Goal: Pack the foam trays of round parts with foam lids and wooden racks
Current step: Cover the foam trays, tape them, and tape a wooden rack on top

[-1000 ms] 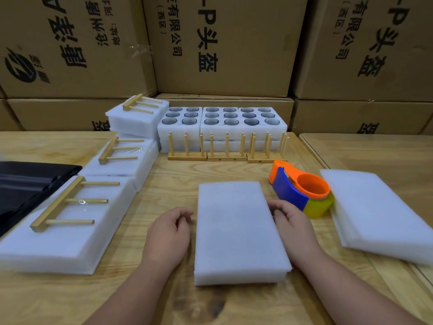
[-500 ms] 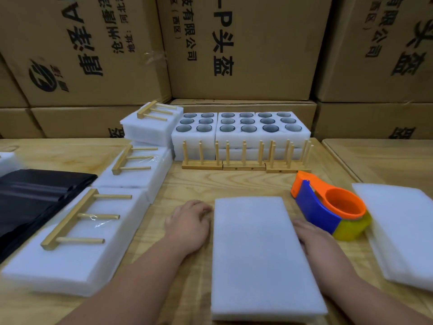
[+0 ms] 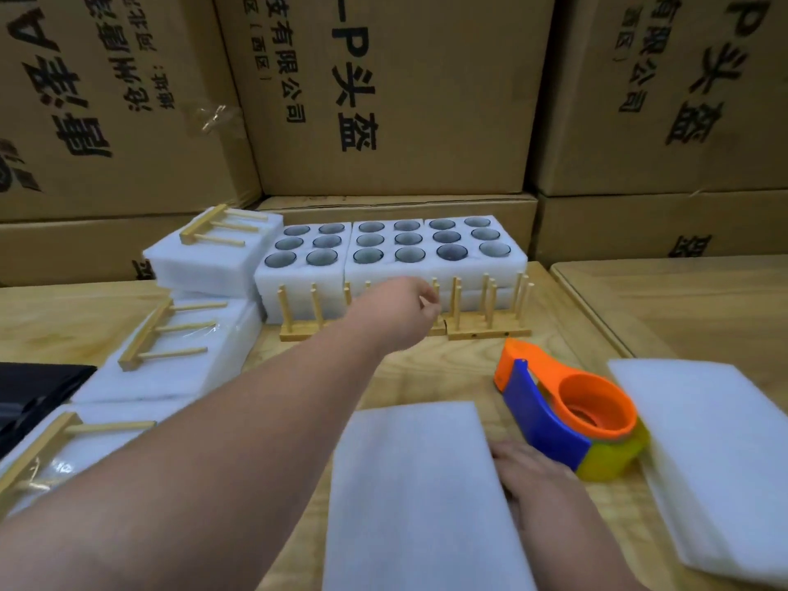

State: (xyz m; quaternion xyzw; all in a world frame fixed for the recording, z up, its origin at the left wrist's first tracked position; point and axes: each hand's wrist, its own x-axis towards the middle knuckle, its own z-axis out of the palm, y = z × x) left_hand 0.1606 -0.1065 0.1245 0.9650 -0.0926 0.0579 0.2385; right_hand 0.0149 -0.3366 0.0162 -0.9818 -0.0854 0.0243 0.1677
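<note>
Two white foam trays (image 3: 386, 273) holding dark round parts stand at the back of the wooden table. A row of upright wooden racks (image 3: 486, 328) lines their front. My left hand (image 3: 409, 309) is stretched out to the middle rack, with its fingers curled around the pegs there. A white foam lid (image 3: 418, 484) lies flat near me, over a tray it hides. My right hand (image 3: 528, 471) rests flat on the table and touches the lid's right edge.
An orange and blue tape dispenser (image 3: 567, 411) sits right of the lid. A stack of foam lids (image 3: 716, 454) lies at far right. Foam packs topped with racks (image 3: 192, 343) line the left side, beside a black bag (image 3: 34, 390). Cardboard boxes (image 3: 405, 100) wall the back.
My left hand has left the lid's left edge and reached forward to the middle rack. My right hand stays at the lid's right edge. The view has moved closer.
</note>
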